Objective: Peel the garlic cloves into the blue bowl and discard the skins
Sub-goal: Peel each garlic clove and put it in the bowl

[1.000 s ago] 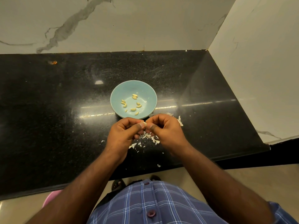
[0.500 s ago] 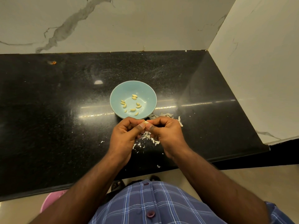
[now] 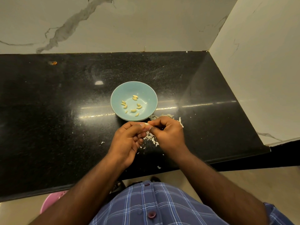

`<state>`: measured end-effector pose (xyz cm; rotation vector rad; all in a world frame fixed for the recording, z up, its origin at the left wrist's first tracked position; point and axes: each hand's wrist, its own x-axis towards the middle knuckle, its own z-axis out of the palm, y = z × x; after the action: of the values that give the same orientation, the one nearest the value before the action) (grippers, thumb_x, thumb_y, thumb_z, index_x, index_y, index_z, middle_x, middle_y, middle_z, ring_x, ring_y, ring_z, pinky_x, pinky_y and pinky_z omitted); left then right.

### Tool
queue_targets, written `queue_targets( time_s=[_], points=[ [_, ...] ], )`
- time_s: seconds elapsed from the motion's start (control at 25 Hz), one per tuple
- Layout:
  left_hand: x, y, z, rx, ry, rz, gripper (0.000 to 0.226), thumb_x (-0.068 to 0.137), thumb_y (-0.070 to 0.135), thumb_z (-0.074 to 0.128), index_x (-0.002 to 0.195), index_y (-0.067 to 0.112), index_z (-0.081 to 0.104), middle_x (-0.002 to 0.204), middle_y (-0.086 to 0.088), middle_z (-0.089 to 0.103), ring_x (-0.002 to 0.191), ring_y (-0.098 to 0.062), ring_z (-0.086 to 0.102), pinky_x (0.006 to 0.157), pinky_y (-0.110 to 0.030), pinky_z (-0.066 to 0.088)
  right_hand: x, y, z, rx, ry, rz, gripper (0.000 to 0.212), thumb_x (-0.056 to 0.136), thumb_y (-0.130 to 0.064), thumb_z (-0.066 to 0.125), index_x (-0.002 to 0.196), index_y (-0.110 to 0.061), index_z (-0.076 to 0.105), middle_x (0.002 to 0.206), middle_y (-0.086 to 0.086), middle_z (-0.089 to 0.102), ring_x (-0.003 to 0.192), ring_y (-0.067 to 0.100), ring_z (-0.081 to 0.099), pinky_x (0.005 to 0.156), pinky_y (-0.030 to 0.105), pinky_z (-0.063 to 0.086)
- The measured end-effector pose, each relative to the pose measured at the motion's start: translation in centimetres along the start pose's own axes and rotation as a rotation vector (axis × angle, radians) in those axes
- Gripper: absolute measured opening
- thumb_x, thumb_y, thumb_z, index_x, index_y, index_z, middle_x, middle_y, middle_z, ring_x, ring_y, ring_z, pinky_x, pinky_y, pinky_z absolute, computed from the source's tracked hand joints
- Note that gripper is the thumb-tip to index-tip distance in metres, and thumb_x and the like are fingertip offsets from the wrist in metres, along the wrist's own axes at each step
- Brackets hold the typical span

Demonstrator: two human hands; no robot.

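Note:
A blue bowl [image 3: 146, 93] stands on the black counter [image 3: 65, 119] and holds several peeled garlic cloves [image 3: 134, 98]. Just in front of the bowl my left hand [image 3: 128, 140] and my right hand [image 3: 168, 133] meet, and both pinch one small pale garlic clove [image 3: 147, 124] between their fingertips. Most of that clove is hidden by my fingers. White garlic skins [image 3: 151, 138] lie scattered on the counter under and between my hands, with more skins [image 3: 168, 115] behind my right hand.
Marble walls close the counter at the back and on the right. The counter's front edge runs just below my wrists. A pink object [image 3: 50, 200] sits on the floor at lower left. A small orange speck [image 3: 54, 63] lies far left on the counter.
Both hands have edged slightly up toward the bowl while still pinching the clove. More skins show behind my right hand. The bowl has not moved.

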<state>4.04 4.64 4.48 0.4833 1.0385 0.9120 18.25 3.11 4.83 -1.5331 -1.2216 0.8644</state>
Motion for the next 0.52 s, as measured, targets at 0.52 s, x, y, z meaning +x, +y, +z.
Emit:
queue_targets(
  time_s=[0.52],
  points=[
    [-0.3, 0.0, -1.9, 0.429, -0.148, 0.391, 0.012, 0.083, 0.017, 0.074, 0.094, 0.02, 0.077, 0.097, -0.012, 0.075, 0.097, -0.029, 0.071, 0.091, -0.037, 0.057, 1.2, -2.4, -2.0, 0.622, -0.338, 0.898, 0.009, 0.096, -0.001, 0.058, 0.092, -0.005, 0.066, 0.073, 0.008, 0.067, 0.061, 0.011, 0.062, 0.05, 0.018, 0.051]
  ],
)
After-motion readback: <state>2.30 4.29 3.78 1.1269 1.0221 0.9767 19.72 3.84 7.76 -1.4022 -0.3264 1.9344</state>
